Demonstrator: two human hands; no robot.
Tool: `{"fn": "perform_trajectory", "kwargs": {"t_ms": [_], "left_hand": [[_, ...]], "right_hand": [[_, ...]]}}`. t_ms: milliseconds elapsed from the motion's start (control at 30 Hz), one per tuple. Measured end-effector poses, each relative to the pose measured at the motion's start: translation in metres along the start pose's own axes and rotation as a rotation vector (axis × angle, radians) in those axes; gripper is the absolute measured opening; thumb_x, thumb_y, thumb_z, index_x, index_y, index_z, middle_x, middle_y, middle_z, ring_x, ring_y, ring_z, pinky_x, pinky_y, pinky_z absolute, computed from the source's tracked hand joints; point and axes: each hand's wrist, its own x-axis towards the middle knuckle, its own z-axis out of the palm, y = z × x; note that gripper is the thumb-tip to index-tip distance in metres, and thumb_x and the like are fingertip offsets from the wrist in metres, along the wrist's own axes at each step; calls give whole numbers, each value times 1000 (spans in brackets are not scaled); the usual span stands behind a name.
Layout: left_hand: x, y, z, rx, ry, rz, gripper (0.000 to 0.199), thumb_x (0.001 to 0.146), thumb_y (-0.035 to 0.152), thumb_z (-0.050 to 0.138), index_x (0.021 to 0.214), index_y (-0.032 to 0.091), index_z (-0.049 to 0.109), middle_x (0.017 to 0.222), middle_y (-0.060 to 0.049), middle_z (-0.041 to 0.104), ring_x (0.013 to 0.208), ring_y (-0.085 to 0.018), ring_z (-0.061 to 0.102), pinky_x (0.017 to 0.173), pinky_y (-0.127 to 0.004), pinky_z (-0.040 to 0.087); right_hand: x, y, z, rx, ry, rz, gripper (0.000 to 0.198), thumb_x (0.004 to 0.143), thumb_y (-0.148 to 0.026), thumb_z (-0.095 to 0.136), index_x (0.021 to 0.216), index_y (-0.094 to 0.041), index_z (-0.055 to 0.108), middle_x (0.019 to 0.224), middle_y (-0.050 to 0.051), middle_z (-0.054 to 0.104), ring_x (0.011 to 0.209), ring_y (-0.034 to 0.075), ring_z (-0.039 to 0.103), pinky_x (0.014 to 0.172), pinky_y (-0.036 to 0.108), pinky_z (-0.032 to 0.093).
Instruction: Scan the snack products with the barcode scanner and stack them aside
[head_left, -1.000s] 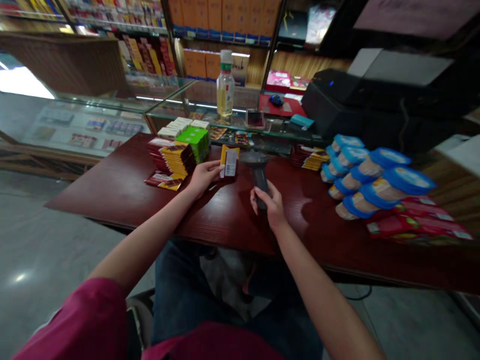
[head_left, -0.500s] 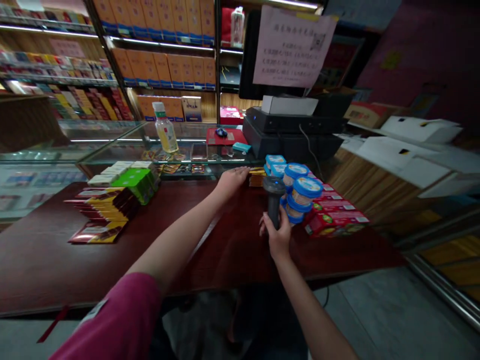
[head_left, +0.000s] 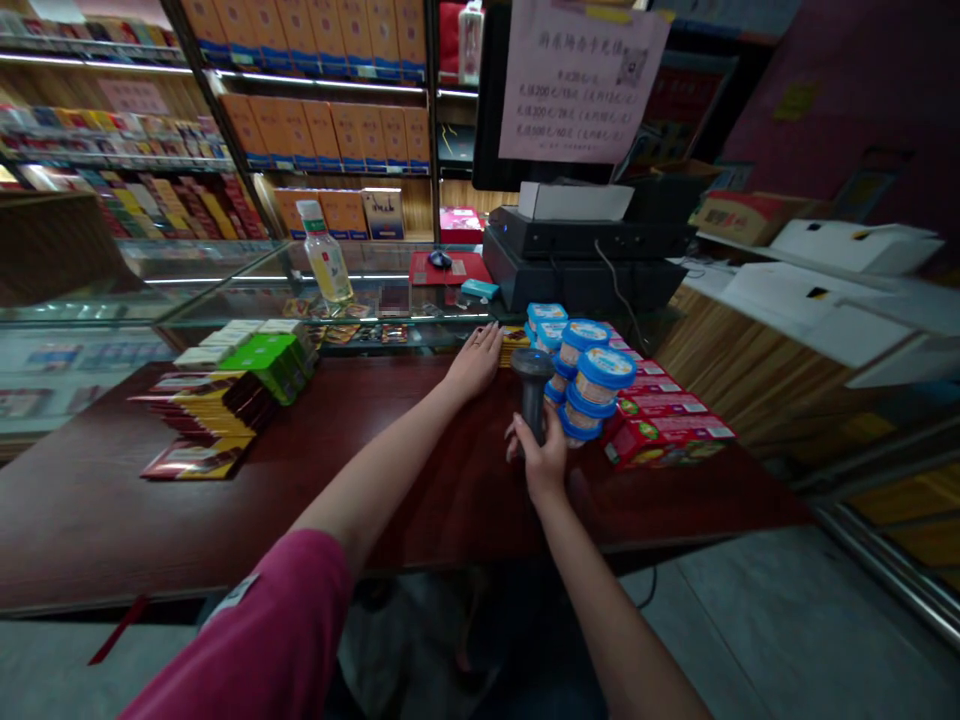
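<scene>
My right hand (head_left: 541, 455) is wrapped round the handle of a dark handheld barcode scanner (head_left: 531, 385), held upright with its head on top. My left hand (head_left: 478, 361) reaches forward with its fingers stretched out, at the left side of a small stack of yellow packets (head_left: 514, 345). Whether the fingertips press on the stack I cannot tell. Just right of the scanner stand stacked round tubs with blue lids (head_left: 606, 367), partly behind it. Beyond them runs a row of red boxes (head_left: 667, 430).
On the left lie a stack of yellow-brown packets (head_left: 202, 410) and green boxes (head_left: 266, 362). A bottle (head_left: 327, 255) stands on the glass counter. Behind are a cash drawer (head_left: 570, 280) and a monitor with a paper sign (head_left: 577, 85). White cartons (head_left: 810, 300) sit at right.
My left hand now lies flatter, its back showing beside the yellow packets. The scanner and my right hand have shifted slightly left. The whole view has moved a little.
</scene>
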Motion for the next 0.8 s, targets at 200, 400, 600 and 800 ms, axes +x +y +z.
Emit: {"fn": "perform_trajectory", "kwargs": {"t_ms": [200,400,600,800], "left_hand": [[-136,-47,-46,-61,62,126,63,102,12,41,164,13,35,170,-15,40,162,-22,30,134,-48,28],[-316,-119,-132,14,62,-24,52,107,27,48,159,21,47,158,-12,57,152,-23,50,127,-47,42],[-426,-179,-191,86,42,-408,48,100,46,65,142,24,65,144,-12,70,138,-30,63,117,-50,51],[-434,-191,-196,-81,-100,-527,48,103,41,59,147,24,63,154,-6,62,151,-23,52,125,-41,42]], "right_hand": [[-9,-16,10,72,-117,32,38,84,-46,79,104,-23,57,70,-4,69,42,10,55,40,23,47],[-37,-16,79,99,-474,197,35,84,-48,79,93,-21,58,71,-2,70,42,11,56,40,24,47],[-72,-13,171,128,-697,278,39,80,-49,82,94,-21,59,65,-3,69,40,11,54,38,24,45],[-89,-8,213,212,-732,349,35,76,-50,81,81,-22,59,64,-2,68,39,11,53,35,23,42]]}}
